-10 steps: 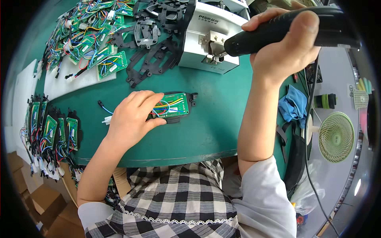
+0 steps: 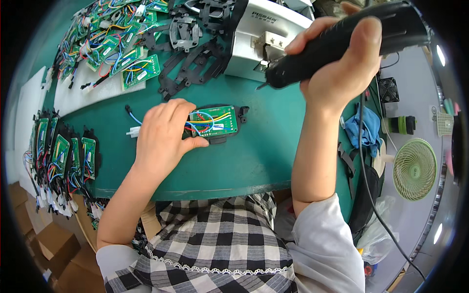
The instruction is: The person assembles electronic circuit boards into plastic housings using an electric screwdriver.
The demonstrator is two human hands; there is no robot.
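My left hand (image 2: 166, 132) is closed over the left end of a green circuit board (image 2: 225, 126), thumb at its near edge and fingers at its far edge. The board lies in a black plastic frame (image 2: 243, 113) on the green table. Yellow, blue and red wires cross the board, and white connectors (image 2: 133, 132) stick out left of the hand. Raised at the right, my right hand (image 2: 337, 63) wraps around a black electric screwdriver (image 2: 312, 53). Its thin bit (image 2: 262, 86) points down and left, in front of the white screw feeder (image 2: 254, 36) and above the table, apart from the board.
Wired circuit boards (image 2: 117, 49) pile up at the far left on white foam (image 2: 73, 105). Black plastic frames (image 2: 193, 63) lie beside the feeder. Boards in frames (image 2: 61, 151) stand in a row at the left. A blue cloth (image 2: 362, 127), green fan (image 2: 414, 168) and hanging cord (image 2: 364, 180) are at the right.
The screwdriver has come away from the feeder, moving left and nearer, and its bit now shows below the feeder's front. My left hand stays on the board.
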